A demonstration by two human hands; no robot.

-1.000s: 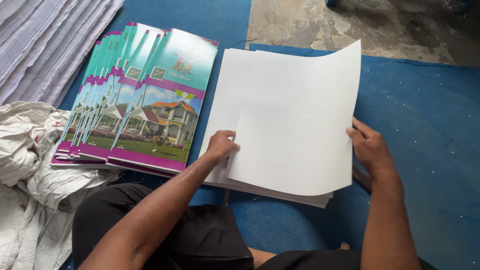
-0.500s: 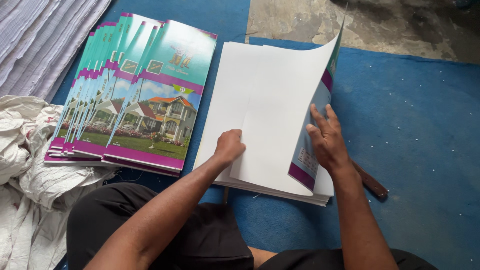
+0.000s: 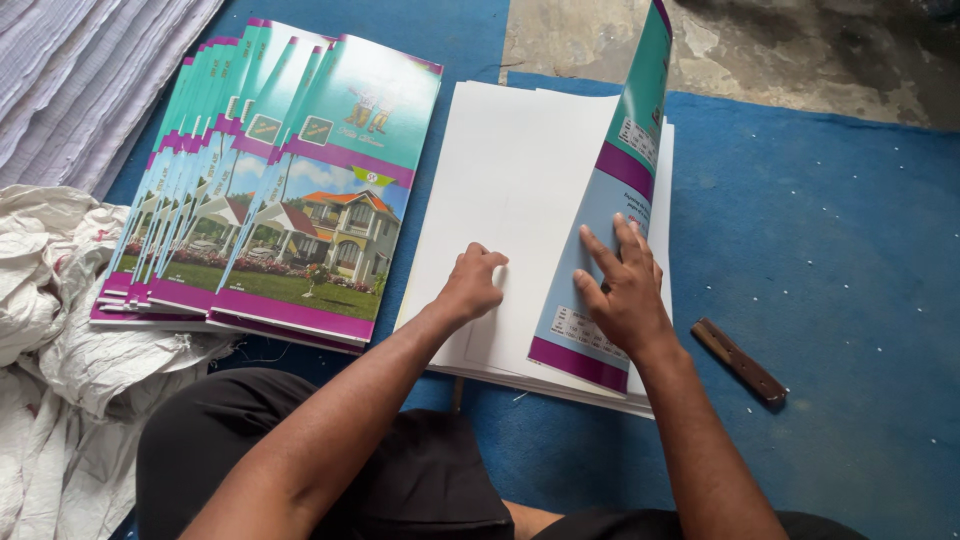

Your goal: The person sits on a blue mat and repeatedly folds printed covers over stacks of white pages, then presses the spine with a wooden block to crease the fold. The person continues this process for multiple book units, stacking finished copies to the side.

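A stack of large white sheets [image 3: 520, 180] lies on the blue mat in front of me. Its top sheet is a printed cover [image 3: 612, 230], teal and light blue with purple bands, folded over toward the left so its right half stands up. My left hand [image 3: 472, 286] rests knuckles-down on the white side of the sheet near the fold. My right hand [image 3: 622, 292] lies flat, fingers spread, on the printed side and pushes it over. To the left sits a fanned pile of finished covers [image 3: 280, 190] showing a house picture.
A small brown wooden stick [image 3: 740, 360] lies on the blue mat [image 3: 840, 260] right of my right arm. Crumpled white sacking [image 3: 50, 330] fills the lower left. Striped cloth [image 3: 80, 70] lies at the top left, bare concrete floor [image 3: 780, 50] at the top.
The top sheet has folded further left, so its printed side now shows. My right hand moved from the sheet's right edge onto that printed face. My left hand stayed at the fold.
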